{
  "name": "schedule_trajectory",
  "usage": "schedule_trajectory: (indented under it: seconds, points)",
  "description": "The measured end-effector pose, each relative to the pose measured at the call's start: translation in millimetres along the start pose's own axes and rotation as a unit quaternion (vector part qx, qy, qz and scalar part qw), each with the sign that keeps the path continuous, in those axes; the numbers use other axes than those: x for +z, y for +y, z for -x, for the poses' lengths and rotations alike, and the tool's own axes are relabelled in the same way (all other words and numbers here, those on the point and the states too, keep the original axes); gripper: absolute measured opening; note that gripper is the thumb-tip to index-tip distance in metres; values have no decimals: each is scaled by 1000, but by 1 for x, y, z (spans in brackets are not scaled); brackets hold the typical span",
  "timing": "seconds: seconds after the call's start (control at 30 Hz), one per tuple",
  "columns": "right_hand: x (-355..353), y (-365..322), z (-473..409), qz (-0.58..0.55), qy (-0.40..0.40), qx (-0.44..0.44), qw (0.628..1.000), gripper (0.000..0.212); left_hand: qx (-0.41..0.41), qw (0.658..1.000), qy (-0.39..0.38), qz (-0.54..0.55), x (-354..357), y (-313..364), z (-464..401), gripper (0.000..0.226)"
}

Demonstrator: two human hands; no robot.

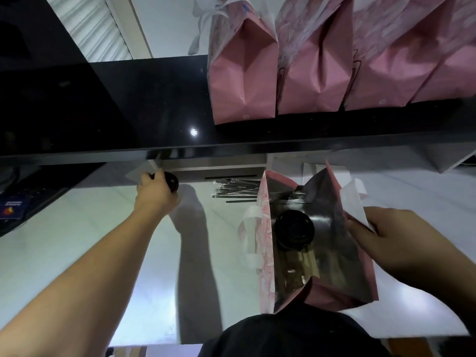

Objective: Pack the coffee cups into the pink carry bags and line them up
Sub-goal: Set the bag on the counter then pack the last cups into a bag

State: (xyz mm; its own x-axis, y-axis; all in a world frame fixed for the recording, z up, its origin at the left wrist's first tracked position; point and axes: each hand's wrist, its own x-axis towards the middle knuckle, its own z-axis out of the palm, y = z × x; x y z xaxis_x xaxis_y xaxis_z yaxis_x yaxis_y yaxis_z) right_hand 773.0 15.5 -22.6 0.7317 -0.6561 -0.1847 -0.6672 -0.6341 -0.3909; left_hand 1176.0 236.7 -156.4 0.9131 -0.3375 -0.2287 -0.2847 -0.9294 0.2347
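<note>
Head view looked down on a white desk (77, 253). At the far edge of the desk the left hand (154, 194) reached forward, its fingers curled round a cup (172, 182) with a black lid, close under the dark shelf (154, 104) that ran across the picture. Near the body, an open pink bag (266, 253) stood on the desk, its silvery lining showing. Inside it sat a second cup with a black lid (294, 230), toward the left wall of the bag. The right hand (394, 243) held the bag's right rim, thumb and fingers pinching the edge and a white handle strip (353, 202) there, keeping the mouth spread wide. Another white handle (251, 217) hung down the bag's left outer side.

Just beyond the bag, a loose bundle of wrapped straws (235, 189) lay on the desk, partly hidden behind the bag's far corner. On the dark shelf four closed pink bags (242, 81) stood side by side in a row, touching one another, running from the middle to the right edge; the leftmost showed white handles at its top. At the far left, on a lower dark surface, lay a blue card (11, 208) with a printed design too blurred to read. A dark sleeve or shirt (296, 338) filled the bottom edge.
</note>
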Motion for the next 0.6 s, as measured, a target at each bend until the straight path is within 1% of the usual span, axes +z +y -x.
schedule_trajectory:
  seconds: [0.1,0.2,0.37,0.43,0.53,0.6]
  points:
    - [0,-2,1,-3,-1,0,1000,48,-13,1000,11,12,-1,-4,5,75]
    - [0,-3,2,-7,2,-4,1000,49,22,1000,6,7,-10,-1,27,79]
    - [1,-4,2,-13,-6,-10,1000,48,166,984,-11,61,-39,23,94,79]
    - [2,-3,3,-20,-8,-13,1000,48,224,972,17,75,-57,36,123,84]
    - [4,1,3,-30,-10,-17,999,48,295,944,88,118,-91,63,164,85]
    - [4,2,4,-38,-6,-22,999,48,340,923,79,163,-111,84,190,84]
